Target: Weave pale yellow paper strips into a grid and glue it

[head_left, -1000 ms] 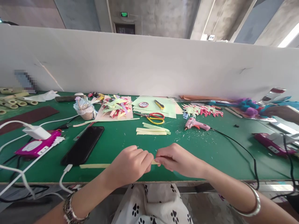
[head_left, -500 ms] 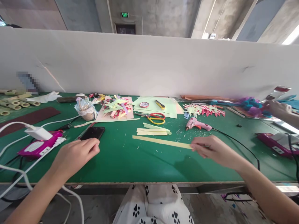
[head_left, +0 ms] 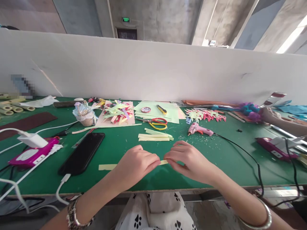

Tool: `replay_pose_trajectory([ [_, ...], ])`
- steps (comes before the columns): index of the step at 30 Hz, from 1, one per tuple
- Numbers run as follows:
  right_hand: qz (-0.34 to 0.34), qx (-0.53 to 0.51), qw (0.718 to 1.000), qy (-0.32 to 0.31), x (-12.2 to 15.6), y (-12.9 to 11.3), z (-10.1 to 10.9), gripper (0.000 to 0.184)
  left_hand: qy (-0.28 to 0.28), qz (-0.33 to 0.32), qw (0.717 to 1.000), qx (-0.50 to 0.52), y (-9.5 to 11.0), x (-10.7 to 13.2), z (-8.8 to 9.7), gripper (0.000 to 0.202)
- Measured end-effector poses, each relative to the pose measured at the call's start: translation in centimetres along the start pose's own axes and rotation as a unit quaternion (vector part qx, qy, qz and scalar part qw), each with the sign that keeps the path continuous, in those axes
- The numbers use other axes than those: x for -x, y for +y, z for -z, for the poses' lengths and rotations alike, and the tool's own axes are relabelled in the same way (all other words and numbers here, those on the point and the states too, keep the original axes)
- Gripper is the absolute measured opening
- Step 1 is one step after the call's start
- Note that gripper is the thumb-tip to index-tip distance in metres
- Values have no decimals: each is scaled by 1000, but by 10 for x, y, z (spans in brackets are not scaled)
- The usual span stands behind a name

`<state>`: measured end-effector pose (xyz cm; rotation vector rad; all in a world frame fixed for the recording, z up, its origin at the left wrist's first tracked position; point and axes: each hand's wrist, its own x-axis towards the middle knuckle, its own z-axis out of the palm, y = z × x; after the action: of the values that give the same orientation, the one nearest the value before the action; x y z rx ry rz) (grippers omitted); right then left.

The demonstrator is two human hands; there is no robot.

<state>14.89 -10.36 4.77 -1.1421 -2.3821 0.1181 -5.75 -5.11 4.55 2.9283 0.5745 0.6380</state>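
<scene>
A pale yellow paper strip (head_left: 107,167) runs sideways above the table near its front edge. My left hand (head_left: 138,163) is closed in a pinch on the strip, and its free end sticks out to the left behind that hand. Close by on the right, my right hand (head_left: 185,159) pinches the strip's other end, with a short bit showing between the hands. Just beyond them lie several cut paper strips (head_left: 153,137). Farther back are scissors (head_left: 158,123) with red and yellow handles, and a pink glue gun (head_left: 199,128) on its side.
A black phone (head_left: 82,153) with a white cable lies left of my hands, near a magenta power strip (head_left: 35,153). Paper scraps (head_left: 118,111), green sheets (head_left: 150,110) and a utility knife (head_left: 161,109) lie behind. Another person's hand (head_left: 271,115) is at the far right.
My right hand has brought the strip left and nearer to me. My left hand has moved right from beside the phone and now grips the strip too.
</scene>
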Motion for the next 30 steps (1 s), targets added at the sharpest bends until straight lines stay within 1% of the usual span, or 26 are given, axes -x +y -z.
replay_pose_trajectory([
  [5,17,50,996,66,-11,-9,-19,18,9,16,1000,10,8,-3,-8,35],
  [9,28,67,992,99,-9,-5,-23,16,15,24,1000,10,11,1,-8,33],
  [12,16,86,990,112,1,9,-18,16,34,41,999,-7,5,8,-2,32],
  [15,-21,129,986,107,18,32,-9,17,32,55,997,-33,-6,19,8,32],
  [17,-45,166,978,114,26,44,-2,19,27,46,996,-66,-12,25,12,34],
  [19,-60,190,971,136,28,47,4,21,21,27,995,-97,-15,28,14,36],
  [21,-60,171,973,146,23,39,7,17,20,14,994,-105,-14,26,13,37],
  [22,-54,144,978,139,18,33,7,11,21,10,994,-103,-13,25,12,37],
  [23,-40,116,986,109,13,25,6,9,22,8,995,-99,-12,23,11,36],
  [26,5,69,998,3,-3,5,-2,14,19,2,995,-93,-8,17,9,34],
  [28,2,51,998,-32,-9,-2,-8,25,17,-5,995,-97,-6,13,7,29],
  [30,-7,39,998,-45,-13,-5,-13,30,19,-22,993,-116,-5,10,3,24],
])
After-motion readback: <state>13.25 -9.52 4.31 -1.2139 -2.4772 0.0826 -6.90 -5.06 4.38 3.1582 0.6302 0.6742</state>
